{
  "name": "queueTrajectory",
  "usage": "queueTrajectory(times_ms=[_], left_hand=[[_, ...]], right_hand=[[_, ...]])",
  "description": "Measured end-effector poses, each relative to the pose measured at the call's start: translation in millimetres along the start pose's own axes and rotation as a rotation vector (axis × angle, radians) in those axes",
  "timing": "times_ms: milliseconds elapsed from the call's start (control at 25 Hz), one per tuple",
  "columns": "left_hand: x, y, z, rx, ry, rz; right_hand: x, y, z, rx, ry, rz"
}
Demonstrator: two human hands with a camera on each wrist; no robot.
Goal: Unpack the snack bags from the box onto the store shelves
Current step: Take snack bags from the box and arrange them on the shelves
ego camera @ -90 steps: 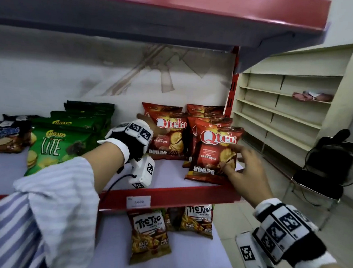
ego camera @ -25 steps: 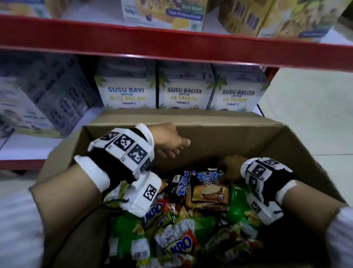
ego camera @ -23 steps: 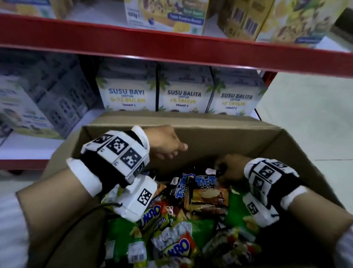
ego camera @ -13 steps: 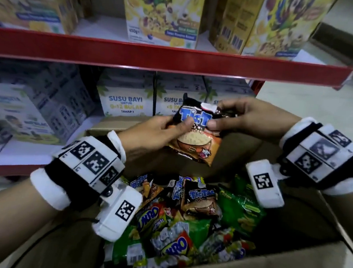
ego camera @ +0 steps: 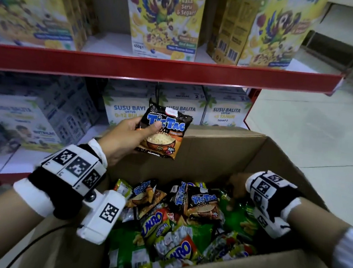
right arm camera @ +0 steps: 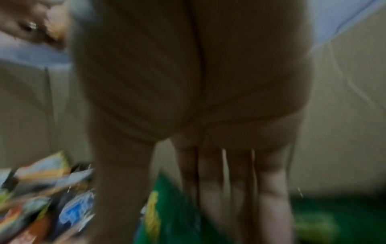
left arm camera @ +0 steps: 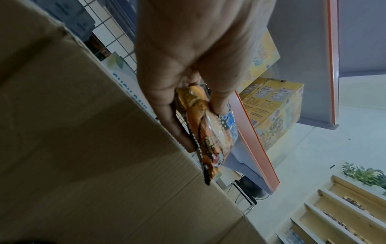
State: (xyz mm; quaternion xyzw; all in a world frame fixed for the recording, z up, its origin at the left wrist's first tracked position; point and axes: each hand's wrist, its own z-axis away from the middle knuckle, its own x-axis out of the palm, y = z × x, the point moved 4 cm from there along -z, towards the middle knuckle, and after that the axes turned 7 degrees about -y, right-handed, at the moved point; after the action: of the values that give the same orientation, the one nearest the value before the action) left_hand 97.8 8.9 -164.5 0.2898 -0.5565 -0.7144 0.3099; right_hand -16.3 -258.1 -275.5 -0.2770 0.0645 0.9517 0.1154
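My left hand (ego camera: 133, 128) holds a black Tic Tac snack bag (ego camera: 165, 133) upright above the far side of the cardboard box (ego camera: 223, 150), thumb on its front. In the left wrist view the fingers (left arm camera: 167, 115) and thumb pinch the same bag (left arm camera: 208, 132). My right hand (ego camera: 238, 185) is down inside the box at its far right, over green bags (ego camera: 238, 217). The blurred right wrist view shows its fingers (right arm camera: 240, 189) straight, pointing down at a green bag (right arm camera: 173, 214), holding nothing. More Tic Tac bags (ego camera: 201, 203) and Ukro bags (ego camera: 153, 223) fill the box.
A red-edged shelf (ego camera: 155, 68) carries yellow cereal boxes (ego camera: 163, 20) above. White milk boxes (ego camera: 225, 114) stand on the lower shelf behind the box. Pale tiled floor (ego camera: 308, 133) opens to the right.
Half a second ago both hands held the Tic Tac bag. The right hand has let go and dropped back into the box; the left keeps the bag raised.
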Motion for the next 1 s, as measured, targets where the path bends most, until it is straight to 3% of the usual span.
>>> queueTrajectory(times_ms=[160,240,480,680,841,921,1001], left_hand=[[-5.0,-3.6,-2.7,0.032,0.042,0.043],[-9.8,-1.9,-2.7,0.098,0.113,0.04],[-0.7,19.4,1.5,0.332,0.156,0.113],[24.9,39.4,14.7,0.571,0.067,-0.084],[38.2,34.1,18.5,0.596,-0.088,-0.136],[39.3,31.3,18.4,0.594,-0.155,-0.109],[38.0,32.1,18.0,0.574,-0.126,-0.079]], right_hand=[[-2.4,-5.0,10.7,-0.012,0.089,0.012],[-24.6,-2.9,38.4,-0.053,0.178,-0.107],[-94.2,-10.1,145.2,-0.44,0.521,-0.86],[-106.2,-22.5,162.1,-0.524,0.81,-1.366],[-102.1,-45.0,156.1,-0.71,0.615,-1.773],[-103.4,-53.5,156.7,-0.83,0.546,-1.876],[-105.5,-60.5,158.0,-0.931,0.533,-1.907]])
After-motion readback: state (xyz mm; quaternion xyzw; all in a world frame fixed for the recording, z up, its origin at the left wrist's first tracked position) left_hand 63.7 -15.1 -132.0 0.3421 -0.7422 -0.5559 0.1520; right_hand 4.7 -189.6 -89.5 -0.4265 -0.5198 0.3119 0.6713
